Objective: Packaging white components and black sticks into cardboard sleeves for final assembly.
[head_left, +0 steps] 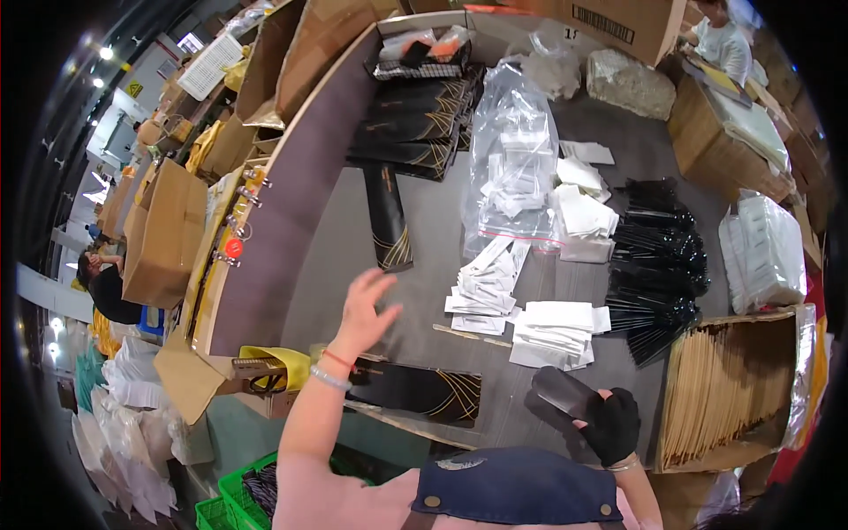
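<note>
My left hand (367,309) is raised over the grey table with its fingers apart and nothing in them. Just beyond its fingertips lies a slim black box with gold lines (387,221). A similar black box (415,391) rests at the near edge, below my left wrist. On the right, my gloved hand (608,426) grips the end of a dark, smooth, flat piece like a sleeve (562,393); its exact kind I cannot make out. Small white packets (556,334) lie in a pile just beyond that piece. More white slips (486,287) are heaped left of them.
Black gold-lined boxes (406,124) are stacked at the far left, before a wire basket (420,55). A clear bag of white packets (512,168) lies mid-table. Right of it are bundles of slim black items (658,265). A carton of tan upright pieces (729,393) stands near right.
</note>
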A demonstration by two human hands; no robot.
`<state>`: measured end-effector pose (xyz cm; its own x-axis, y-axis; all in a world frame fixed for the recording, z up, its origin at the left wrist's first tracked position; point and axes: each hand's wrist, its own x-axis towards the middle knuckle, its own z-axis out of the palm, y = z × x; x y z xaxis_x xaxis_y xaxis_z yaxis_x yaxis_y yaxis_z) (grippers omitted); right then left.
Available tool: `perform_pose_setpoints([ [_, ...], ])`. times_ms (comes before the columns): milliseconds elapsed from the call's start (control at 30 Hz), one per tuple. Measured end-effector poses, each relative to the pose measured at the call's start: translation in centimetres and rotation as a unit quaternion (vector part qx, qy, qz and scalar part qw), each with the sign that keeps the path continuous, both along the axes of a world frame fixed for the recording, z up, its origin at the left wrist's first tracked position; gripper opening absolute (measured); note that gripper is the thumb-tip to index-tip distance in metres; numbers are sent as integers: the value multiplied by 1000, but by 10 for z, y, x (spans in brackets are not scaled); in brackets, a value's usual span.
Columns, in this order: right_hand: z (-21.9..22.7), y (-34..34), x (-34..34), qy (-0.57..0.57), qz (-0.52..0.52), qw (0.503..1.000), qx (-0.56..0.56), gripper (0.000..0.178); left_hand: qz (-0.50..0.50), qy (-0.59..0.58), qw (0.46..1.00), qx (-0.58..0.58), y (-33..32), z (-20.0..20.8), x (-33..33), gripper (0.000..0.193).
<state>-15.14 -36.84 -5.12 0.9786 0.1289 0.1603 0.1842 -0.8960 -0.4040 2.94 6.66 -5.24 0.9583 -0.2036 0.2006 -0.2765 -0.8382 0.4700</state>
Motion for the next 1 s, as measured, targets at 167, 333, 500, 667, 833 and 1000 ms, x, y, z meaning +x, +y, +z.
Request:
perform_pose_setpoints([
  [167,17,12,-3,0,17,1000,9,59,132,57,983,114,-17,-63,56,64],
  [333,17,18,-17,-22,-20,999,28,60,100,-3,992,-82,-42,-50,117,74],
  [500,19,14,-13,-9,-38,998,53,59,-3,145,971,-188,-93,-8,-2,38],
  [667,26,25,5,76,47,996,26,58,-31,84,996,9,-118,-5,-123,65],
  [833,37,36,23,73,93,993,2,57,68,118,991,7,-115,-31,-142,84],
  [1000,39,40,28,79,146,986,-24,57,61,125,989,-38,-111,-32,-141,89],
])
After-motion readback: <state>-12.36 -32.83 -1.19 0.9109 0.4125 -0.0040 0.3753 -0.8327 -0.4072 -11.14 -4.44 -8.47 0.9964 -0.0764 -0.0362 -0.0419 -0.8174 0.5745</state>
